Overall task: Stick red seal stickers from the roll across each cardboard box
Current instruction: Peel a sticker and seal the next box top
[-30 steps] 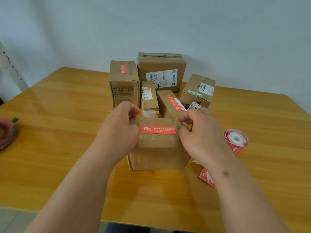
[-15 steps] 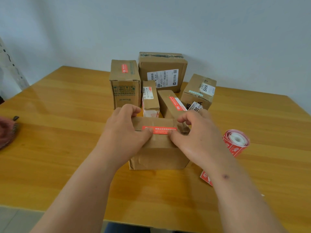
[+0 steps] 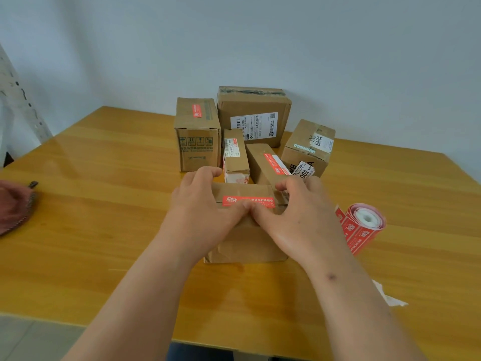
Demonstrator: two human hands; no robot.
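The red seal sticker (image 3: 248,201) is lying across the top seam of the near box (image 3: 247,238), which is sitting at the centre of the surface (image 3: 104,230), in front of the other boxes. Both thumbs are meeting at the sticker's lower edge and pressing it down. The left hand (image 3: 200,212) is grasping the box's left top edge, fingers curled over the far side. The right hand (image 3: 299,217) is grasping the right top edge in the same way.

Risks, as judged from this position:
- Uneven thumb pressure is likely to leave a crease or a lifted end, since the sticker's ends are lying beside the thumbs, not under them.
- The box top is looking dented and soft; hard pressing could cave the flaps and break the bond.
- The sticker roll (image 3: 364,225) is lying on its side near the right forearm; an elbow sweep could send it rolling.

Count:
- Cardboard boxes: six in total, one in hand and five behind.
- Red stickers visibly applied: four, counting the one being pressed. The large rear box (image 3: 253,105) and the tilted right box (image 3: 309,142) are showing none.
- Rolls: one.
- White paper scrap (image 3: 389,298): one, near the right forearm.
- Reddish object (image 3: 13,204) at the left edge: one, unidentifiable.
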